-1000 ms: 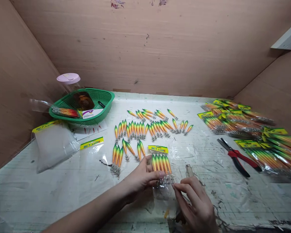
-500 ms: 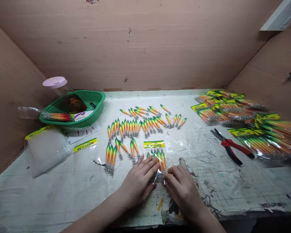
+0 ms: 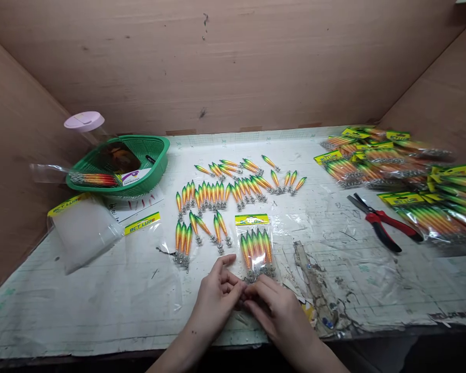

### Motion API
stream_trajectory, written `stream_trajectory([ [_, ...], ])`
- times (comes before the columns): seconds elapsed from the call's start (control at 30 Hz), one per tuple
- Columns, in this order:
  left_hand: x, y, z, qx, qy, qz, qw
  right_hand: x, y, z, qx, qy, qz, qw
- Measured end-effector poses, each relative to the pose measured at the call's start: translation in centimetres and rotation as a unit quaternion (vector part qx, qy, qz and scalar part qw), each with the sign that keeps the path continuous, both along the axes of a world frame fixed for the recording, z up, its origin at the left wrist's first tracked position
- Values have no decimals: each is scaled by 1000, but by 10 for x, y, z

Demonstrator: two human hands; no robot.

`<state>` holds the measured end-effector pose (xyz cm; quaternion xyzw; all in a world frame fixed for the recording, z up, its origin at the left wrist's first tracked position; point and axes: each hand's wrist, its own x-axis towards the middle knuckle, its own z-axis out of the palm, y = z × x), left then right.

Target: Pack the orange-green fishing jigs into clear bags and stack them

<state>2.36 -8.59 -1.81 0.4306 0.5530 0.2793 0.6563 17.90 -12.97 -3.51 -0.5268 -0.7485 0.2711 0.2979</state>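
A clear plastic bag (image 3: 252, 220) with a yellow-green BCT LURE header lies flat in front of me, several green-to-orange fishing lures (image 3: 257, 247) side by side inside it. At its lower end, below the lures' metal hooks, my left hand (image 3: 217, 290) pinches the bag's edge with thumb and fingers, the index finger raised. My right hand (image 3: 277, 305) is closed on the same edge, its fingertips meeting the left ones. The pinched edge itself is mostly hidden. Loose lures (image 3: 209, 196) lie in rows beyond and to the left.
Red-handled pliers (image 3: 384, 223) lie to the right, before a pile of filled lure bags (image 3: 423, 212). On the left stand a green basket (image 3: 161, 168), a pink-lidded cup (image 3: 84, 120) and a stack of clear bags (image 3: 87, 228). A single headed bag (image 3: 143, 224) lies nearby.
My left hand has lifted off the lures and drawn down to the bag's lower edge. My right hand has shifted left and down to meet it. The camera view has tilted slightly.
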Motion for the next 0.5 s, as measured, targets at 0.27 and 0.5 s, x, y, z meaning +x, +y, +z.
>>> stream_trajectory([
  [0.27,1,-3,-6,0,-24,41,999,4,5,-2,-8,-19,53,998],
  [0.5,5,-8,-8,36,11,57,998,80,-19,12,-130,213,-208,946],
])
